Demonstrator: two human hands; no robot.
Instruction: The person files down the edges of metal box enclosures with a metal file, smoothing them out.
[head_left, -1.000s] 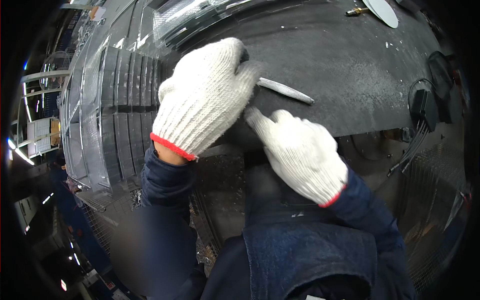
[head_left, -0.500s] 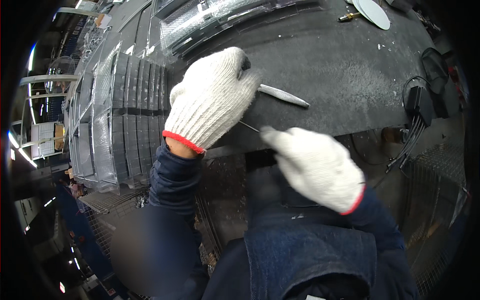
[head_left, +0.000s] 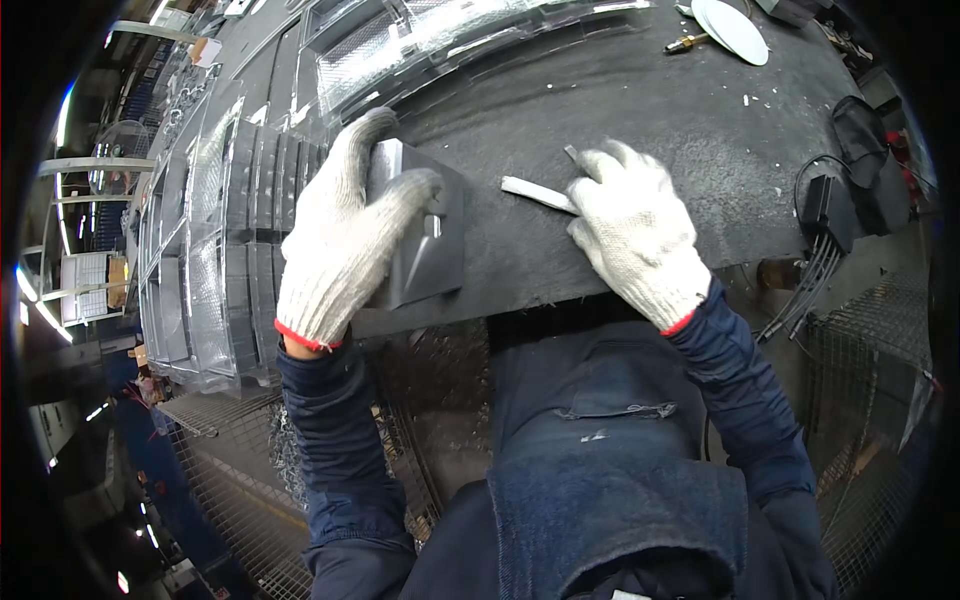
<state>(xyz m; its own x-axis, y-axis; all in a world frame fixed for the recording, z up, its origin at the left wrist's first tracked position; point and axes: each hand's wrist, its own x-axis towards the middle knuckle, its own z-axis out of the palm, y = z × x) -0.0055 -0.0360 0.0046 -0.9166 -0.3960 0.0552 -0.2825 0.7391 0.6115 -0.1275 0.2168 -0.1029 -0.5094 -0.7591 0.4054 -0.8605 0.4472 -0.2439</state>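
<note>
My left hand [head_left: 345, 225], in a white knit glove with a red cuff, grips a grey box-shaped part [head_left: 432, 250] at the table's near edge. The thumb lies across its face, beside a small rectangular opening; the fingers go round its far side. Farther right, my right hand [head_left: 640, 215], gloved alike, is low over the table with its fingers curled down. Under its fingertips runs the right end of a white wrapped stick [head_left: 535, 192]. A small grey tip [head_left: 571, 153] pokes out past the fingers; what it belongs to is hidden.
Stacked clear plastic trays [head_left: 215, 260] stand left of my left hand, and more trays [head_left: 370, 60] lie at the back of the dark table [head_left: 520, 120]. White discs [head_left: 735, 30] and a brass fitting [head_left: 686, 44] lie far right. A black box with cables [head_left: 832, 210] sits at the right edge.
My hands have moved apart. The left went left, and the grey part now shows in it. The right moved up onto the table by the white stick; the thin rod between the hands is out of sight.
</note>
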